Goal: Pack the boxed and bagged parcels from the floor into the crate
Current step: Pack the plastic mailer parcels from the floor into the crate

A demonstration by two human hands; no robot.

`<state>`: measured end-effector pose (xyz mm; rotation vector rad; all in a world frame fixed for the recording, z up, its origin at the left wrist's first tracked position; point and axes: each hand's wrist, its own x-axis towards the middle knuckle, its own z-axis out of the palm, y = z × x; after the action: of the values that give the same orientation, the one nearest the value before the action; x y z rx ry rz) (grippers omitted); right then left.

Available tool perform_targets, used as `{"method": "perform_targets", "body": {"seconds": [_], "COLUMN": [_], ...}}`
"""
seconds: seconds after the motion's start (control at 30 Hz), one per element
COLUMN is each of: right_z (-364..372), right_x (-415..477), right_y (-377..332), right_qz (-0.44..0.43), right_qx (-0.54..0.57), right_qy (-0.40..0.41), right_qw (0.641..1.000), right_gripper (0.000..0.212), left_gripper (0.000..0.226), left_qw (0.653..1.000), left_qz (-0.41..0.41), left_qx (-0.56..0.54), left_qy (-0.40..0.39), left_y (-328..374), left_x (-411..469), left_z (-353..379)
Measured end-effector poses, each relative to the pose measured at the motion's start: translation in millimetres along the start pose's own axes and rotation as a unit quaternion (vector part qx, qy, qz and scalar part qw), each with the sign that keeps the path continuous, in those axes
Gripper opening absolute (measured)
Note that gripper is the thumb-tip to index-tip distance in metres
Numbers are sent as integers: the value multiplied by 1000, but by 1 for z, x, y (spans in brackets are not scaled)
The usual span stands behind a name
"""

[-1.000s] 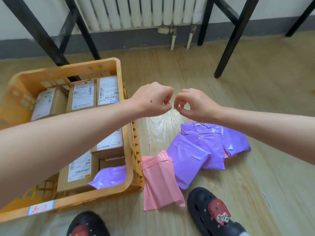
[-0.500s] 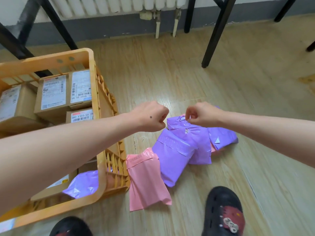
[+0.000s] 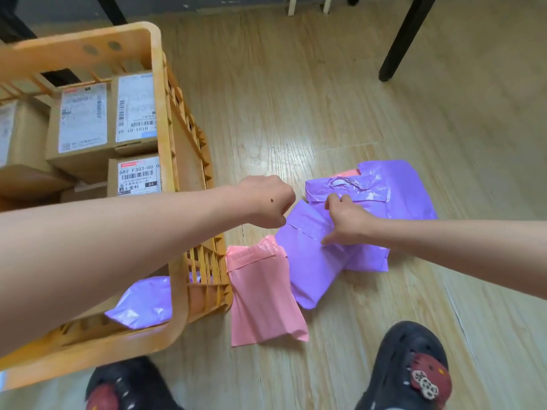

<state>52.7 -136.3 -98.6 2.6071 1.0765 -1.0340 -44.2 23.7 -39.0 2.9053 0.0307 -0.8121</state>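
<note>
Pale wood floor (image 3: pixel 296 99) is filling the view, with a grey skirting strip running along the top edge.

Far left: the orange crate (image 3: pixel 162 119) is standing on the floor. Brown boxes (image 3: pixel 83 119) are sitting side by side in its far end, white labels facing up. One purple bag (image 3: pixel 142 303) is lying in the near corner of the crate, against the slatted wall.

The left hand (image 3: pixel 266 201) is hovering just right of the crate's rim. Its fingers are curling into a fist, and nothing is showing in it.

Below it, a pink bag (image 3: pixel 263 294) is lying flat on the floor, its left edge touching the crate's near corner. A front purple bag (image 3: pixel 307 261) is lying just beside it, touching its right edge.

The right hand (image 3: pixel 347 221) is resting on that front bag, spread wide. The thumb is pressing near the flap and the fingertips are reaching the second purple bag (image 3: pixel 364 190) behind. It is not closing round anything.

A third purple bag (image 3: pixel 408 190) is lying furthest right, partly under the second. A sliver of pink is poking out between them.

Top right, a black table leg (image 3: pixel 405 39) is standing on the floor. Two black shoes (image 3: pixel 411 365) are showing at the bottom edge.
</note>
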Motion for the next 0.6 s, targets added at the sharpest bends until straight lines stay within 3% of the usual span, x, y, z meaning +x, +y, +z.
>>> {"method": "perform_targets", "body": {"seconds": [0.1, 0.27, 0.4, 0.6], "right_z": [0, -6, -1, 11], "right_x": [2, 7, 5, 7], "right_y": [-6, -9, -9, -13], "right_qz": [27, 43, 78, 131], "right_qx": [40, 86, 110, 189], "right_qy": [-21, -38, -37, -54], "right_qw": [999, 995, 990, 972], "right_gripper": [79, 67, 73, 48], "left_gripper": [4, 4, 3, 3], "left_qw": [1000, 997, 996, 996], "left_qz": [10, 40, 40, 51], "left_qx": [1, -13, -16, -12], "left_qy": [-7, 57, 73, 76], "left_y": [-3, -8, -8, -4], "left_x": [-3, -11, -15, -21], "left_z": [6, 5, 3, 2]}}
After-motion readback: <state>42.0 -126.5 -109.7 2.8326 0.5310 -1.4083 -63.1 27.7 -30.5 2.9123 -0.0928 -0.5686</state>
